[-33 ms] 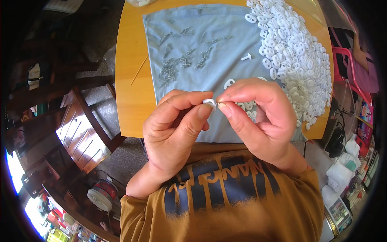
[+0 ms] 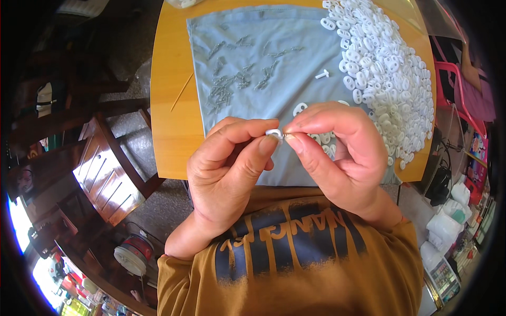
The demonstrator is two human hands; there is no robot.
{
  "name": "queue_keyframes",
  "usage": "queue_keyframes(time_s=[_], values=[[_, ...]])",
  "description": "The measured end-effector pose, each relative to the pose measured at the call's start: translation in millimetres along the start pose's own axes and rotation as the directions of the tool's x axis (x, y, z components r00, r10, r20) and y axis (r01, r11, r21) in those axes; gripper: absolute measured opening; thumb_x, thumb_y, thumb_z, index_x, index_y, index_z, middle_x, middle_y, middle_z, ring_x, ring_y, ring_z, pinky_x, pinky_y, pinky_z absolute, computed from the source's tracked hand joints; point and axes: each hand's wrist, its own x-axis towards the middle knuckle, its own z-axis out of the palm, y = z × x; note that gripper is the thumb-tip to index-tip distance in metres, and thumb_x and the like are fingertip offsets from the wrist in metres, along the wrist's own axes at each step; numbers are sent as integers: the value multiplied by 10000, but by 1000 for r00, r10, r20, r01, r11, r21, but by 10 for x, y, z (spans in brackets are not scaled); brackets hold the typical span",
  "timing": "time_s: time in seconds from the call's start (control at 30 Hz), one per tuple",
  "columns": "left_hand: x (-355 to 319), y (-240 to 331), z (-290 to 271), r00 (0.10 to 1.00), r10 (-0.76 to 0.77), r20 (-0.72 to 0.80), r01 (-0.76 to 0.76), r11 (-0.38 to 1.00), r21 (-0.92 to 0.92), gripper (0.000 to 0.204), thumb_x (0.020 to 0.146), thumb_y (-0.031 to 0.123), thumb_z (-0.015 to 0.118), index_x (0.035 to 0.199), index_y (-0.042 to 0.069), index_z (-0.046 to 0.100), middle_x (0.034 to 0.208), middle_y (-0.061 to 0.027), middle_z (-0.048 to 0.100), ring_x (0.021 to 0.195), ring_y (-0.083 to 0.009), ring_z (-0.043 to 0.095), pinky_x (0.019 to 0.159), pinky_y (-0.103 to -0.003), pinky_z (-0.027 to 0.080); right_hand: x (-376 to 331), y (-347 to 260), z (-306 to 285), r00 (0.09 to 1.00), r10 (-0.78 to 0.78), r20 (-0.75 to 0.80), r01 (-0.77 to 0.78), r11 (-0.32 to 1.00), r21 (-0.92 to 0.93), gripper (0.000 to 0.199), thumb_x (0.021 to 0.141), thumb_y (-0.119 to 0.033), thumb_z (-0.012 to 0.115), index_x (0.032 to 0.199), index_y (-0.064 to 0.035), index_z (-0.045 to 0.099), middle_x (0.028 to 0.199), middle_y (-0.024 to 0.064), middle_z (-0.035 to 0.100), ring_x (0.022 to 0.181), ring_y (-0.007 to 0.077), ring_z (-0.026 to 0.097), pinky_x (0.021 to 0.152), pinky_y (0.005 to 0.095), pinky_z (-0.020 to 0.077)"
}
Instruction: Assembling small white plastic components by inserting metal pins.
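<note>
My left hand (image 2: pixel 226 163) pinches a small white plastic cord-lock piece (image 2: pixel 273 132) between thumb and forefinger. Against its right side, my right hand (image 2: pixel 342 152) grips a tiny metal spring (image 2: pixel 285 135), mostly covered by the fingertips. Both hands meet above the near part of a grey-blue cloth (image 2: pixel 295 79). Several loose springs (image 2: pixel 224 87) lie in clusters on the cloth's left half. Beyond my right hand rests a single white T-shaped plunger (image 2: pixel 322 74). A few white two-holed oval pieces (image 2: pixel 300 109) sit beside and partly behind that hand.
A big heap of white two-holed ovals (image 2: pixel 385 68) covers the right side of the wooden table (image 2: pixel 171 134). Left of the cloth lies a thin wooden stick (image 2: pixel 182 92). A pink chair (image 2: pixel 458 89) with another person stands at the right; a wooden chair (image 2: pixel 108 168) is at the left.
</note>
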Motion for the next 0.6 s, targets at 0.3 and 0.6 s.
queue_keyframes(time_s=[0.3,0.6], values=[[-5,-13,4,1000,-3,-18,3,1000,1,180,834,-4,622,1013,-18,629,831,-30,540,652,-57,530,589,-163,433,-7,8,9,1000,-18,8,18,1000,-6,190,711,51,671,865,-34,599,797,77,625,672,218,604,588,283,462],[-19,-18,-14,1000,16,0,-16,996,83,179,821,-24,626,999,-11,641,813,-27,551,645,-56,531,568,-170,427,34,-68,-102,969,-77,234,111,985,-133,226,751,116,624,929,7,538,860,116,602,772,211,595,702,296,471]])
